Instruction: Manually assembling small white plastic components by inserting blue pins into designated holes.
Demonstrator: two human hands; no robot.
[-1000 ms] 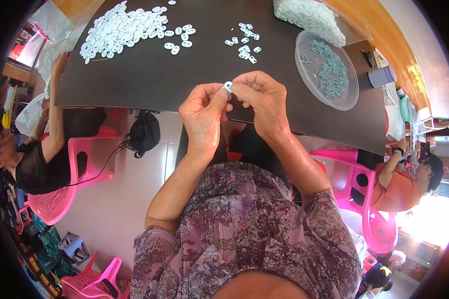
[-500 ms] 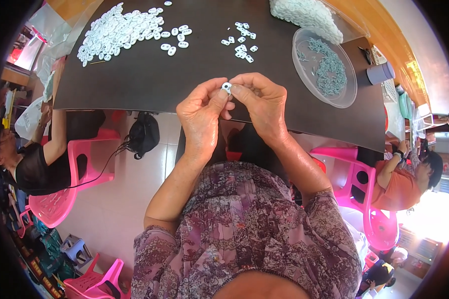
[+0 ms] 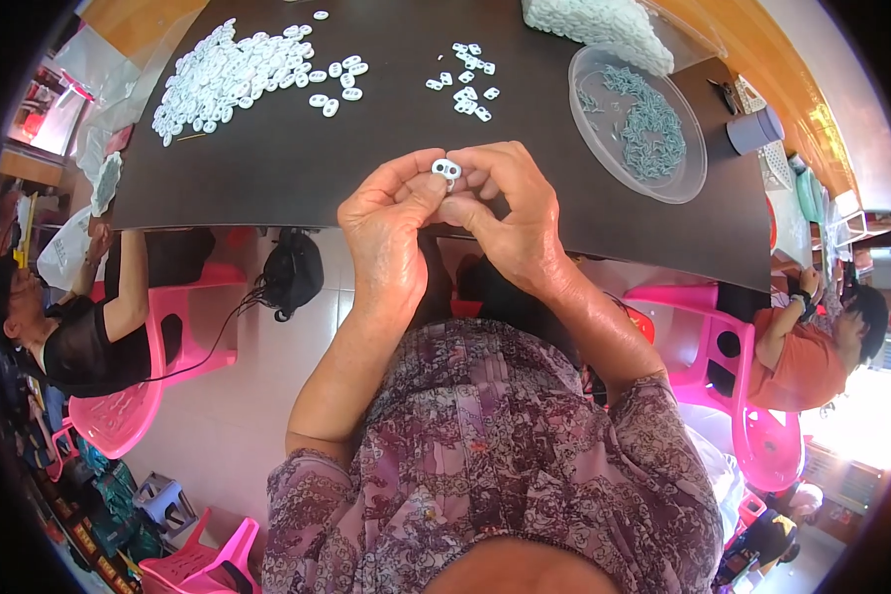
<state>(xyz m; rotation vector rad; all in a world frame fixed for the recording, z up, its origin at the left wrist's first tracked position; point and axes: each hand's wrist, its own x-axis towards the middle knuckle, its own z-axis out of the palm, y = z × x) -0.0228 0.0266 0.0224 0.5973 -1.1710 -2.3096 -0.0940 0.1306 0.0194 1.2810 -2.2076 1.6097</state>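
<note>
White two-holed clip (image 3: 446,169) is sitting right between both sets of fingertips, long axis running left to right, above the near edge of the dark bench (image 3: 386,148). Left hand (image 3: 391,223) and right hand (image 3: 510,208) are pinching it closed from either side.

Both bare forearms rise from the lower edge and meet in the middle. The left hand (image 3: 391,223) and right hand (image 3: 510,213) are pressed close together, fingers curled inward, thumbs and forefingers pinched at the fingertips (image 3: 436,183). Wrists are slightly bent, elbows out to each side.
</note>
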